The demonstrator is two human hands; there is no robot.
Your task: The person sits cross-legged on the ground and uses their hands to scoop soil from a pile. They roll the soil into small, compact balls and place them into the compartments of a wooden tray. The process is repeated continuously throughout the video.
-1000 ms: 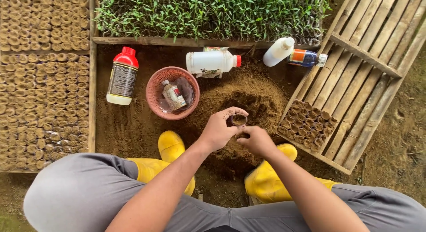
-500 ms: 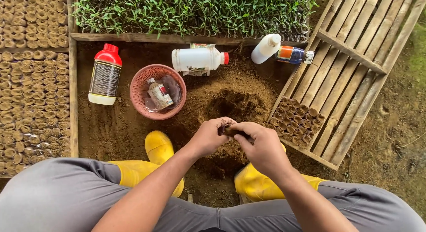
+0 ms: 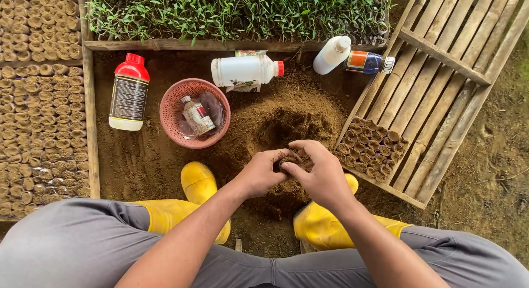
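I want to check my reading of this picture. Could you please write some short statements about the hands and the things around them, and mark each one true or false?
1. Both hands, the left hand and the right hand, meet over the soil pile. True.
2. The pink basket is empty. False: a small bottle lies in it.
3. The white jug with the red cap lies on its side. True.
4. The bamboo rack is filled completely with soil cups. False: the cups fill only its near corner.
5. The person wears green boots. False: the boots are yellow.
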